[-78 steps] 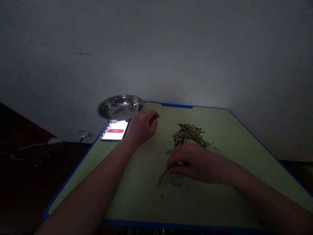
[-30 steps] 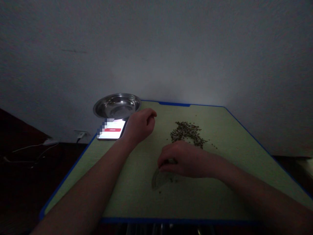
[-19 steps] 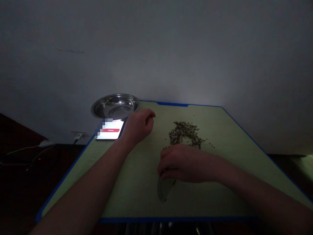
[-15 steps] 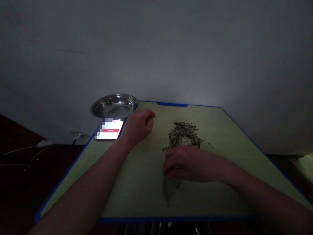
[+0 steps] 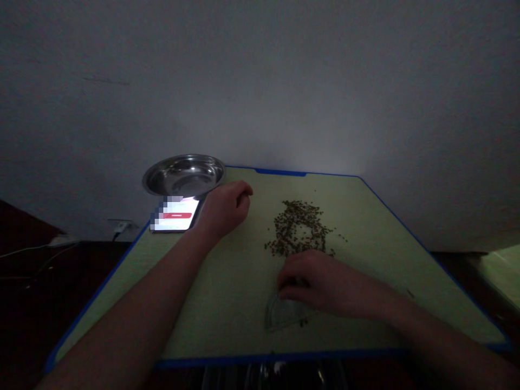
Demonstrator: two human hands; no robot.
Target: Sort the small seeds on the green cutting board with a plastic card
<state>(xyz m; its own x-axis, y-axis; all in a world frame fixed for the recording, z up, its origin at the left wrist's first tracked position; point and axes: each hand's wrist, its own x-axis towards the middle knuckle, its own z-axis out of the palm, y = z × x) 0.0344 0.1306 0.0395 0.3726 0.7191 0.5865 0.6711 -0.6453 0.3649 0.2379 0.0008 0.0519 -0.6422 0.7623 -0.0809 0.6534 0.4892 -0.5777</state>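
My right hand is over the near middle of the table, fingers curled and pinching a clear half-round protractor. The protractor's straight side faces me, and part of it is hidden under the hand. Just beyond my knuckles lies a loose pile of small brown seeds, with a thin patch in its middle. A few seeds lie by the protractor's near edge. My left hand rests loosely closed on the table, left of the pile, with nothing visible in it.
A shiny steel bowl stands at the table's back left. In front of it lies a phone with a lit screen, beside my left wrist. The pale green table has a blue rim, and a wall rises behind it.
My right hand has moved slightly right and nearer to me. The protractor has turned from a tilted position, its straight side now toward me. The left hand stays in place on the table.
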